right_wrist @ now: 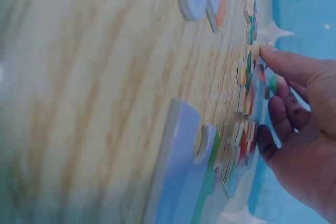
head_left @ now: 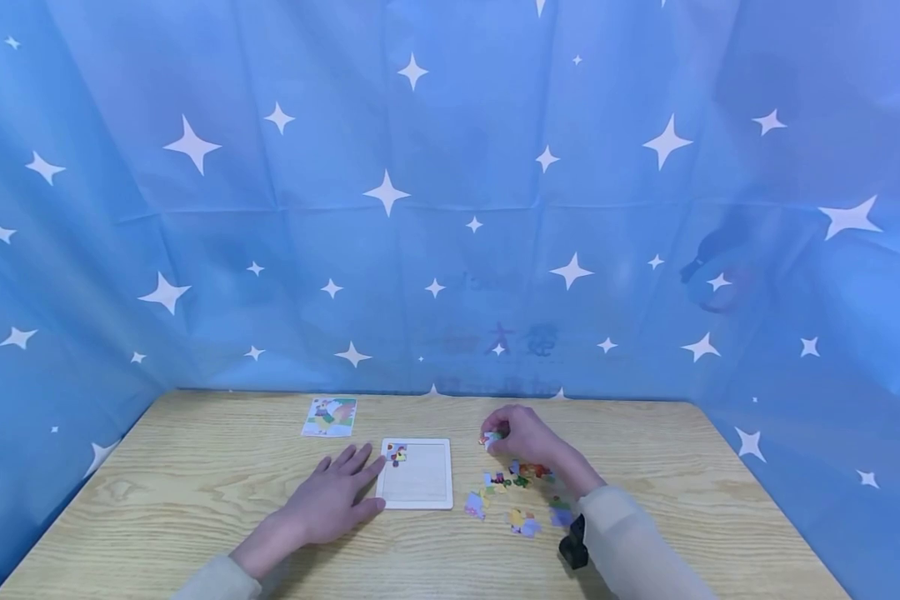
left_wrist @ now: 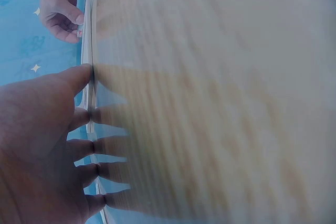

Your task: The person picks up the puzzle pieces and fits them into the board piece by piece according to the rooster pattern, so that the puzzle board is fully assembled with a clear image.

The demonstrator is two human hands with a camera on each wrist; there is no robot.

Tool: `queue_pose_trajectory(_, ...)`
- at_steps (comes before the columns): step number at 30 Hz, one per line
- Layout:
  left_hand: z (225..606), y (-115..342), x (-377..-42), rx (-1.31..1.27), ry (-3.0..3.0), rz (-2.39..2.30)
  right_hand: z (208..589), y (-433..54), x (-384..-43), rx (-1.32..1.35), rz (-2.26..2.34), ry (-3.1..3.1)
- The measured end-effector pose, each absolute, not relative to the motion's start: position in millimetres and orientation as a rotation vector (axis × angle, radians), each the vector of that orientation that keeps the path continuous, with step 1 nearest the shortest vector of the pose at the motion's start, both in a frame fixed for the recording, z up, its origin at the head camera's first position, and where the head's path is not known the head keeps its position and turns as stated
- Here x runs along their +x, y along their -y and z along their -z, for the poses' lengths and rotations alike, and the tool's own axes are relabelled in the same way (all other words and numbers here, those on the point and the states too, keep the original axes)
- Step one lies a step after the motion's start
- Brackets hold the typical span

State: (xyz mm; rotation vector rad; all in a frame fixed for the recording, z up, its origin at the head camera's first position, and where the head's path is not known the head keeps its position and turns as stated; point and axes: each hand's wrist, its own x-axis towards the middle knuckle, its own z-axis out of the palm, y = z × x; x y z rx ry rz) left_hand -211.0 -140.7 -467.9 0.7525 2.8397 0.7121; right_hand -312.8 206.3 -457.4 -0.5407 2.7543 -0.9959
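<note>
The right hand point(head_left: 525, 435) pinches one piece point(head_left: 491, 439) between thumb and fingertips, the thumb on the near side and the fingers bent around the far side; the piece pokes out past the fingertips toward the tray point(head_left: 416, 504). The tray lies to the left of this hand and a little nearer the person, with a strip of bare counter point(head_left: 270, 467) between them. It is about square, so no long axis stands out; its sides run roughly along and across the counter. The held piece is mostly covered, and which way its own length runs cannot be told.

The left hand point(head_left: 337, 496) is the nearer one to the tray: palm down, fingers straight and spread, gripping nothing. Its thumb tip and index tip appear to touch the tray's left rim, one low, one higher. Just beyond that index tip, inside the tray's far left corner, sit a few placed pieces point(head_left: 397, 452), so from the right hand they lie across the tray's width.

Loose pieces point(head_left: 526, 523) spread below the right hand, toward the person, some under its wrist. A card point(head_left: 330, 417) lies beyond the left hand's fingertips.
</note>
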Motion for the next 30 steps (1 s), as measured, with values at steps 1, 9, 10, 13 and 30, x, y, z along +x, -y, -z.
queue_pose_trajectory(1, 467, 141, -210, 0.752, -2.837, -0.717, 457, -206, -313, -0.547, 1.003, -2.753)
queue_pose_trajectory(9, 470, 141, -212, 0.759, -2.847, -0.713, 459, -204, -311, -0.514, 1.018, -2.805)
queue_pose_trajectory(10, 470, 141, -212, 0.759, -2.847, -0.713, 459, -204, -311, -0.511, 1.020, -2.812)
queue_pose_trajectory(13, 469, 141, -212, 0.757, -2.844, -0.709, 459, -202, -310, -0.518, 1.028, -2.830)
queue_pose_trajectory(30, 473, 140, -213, 0.762, -2.866, -0.694, 445, -153, -300, -0.779, 1.163, -2.652)
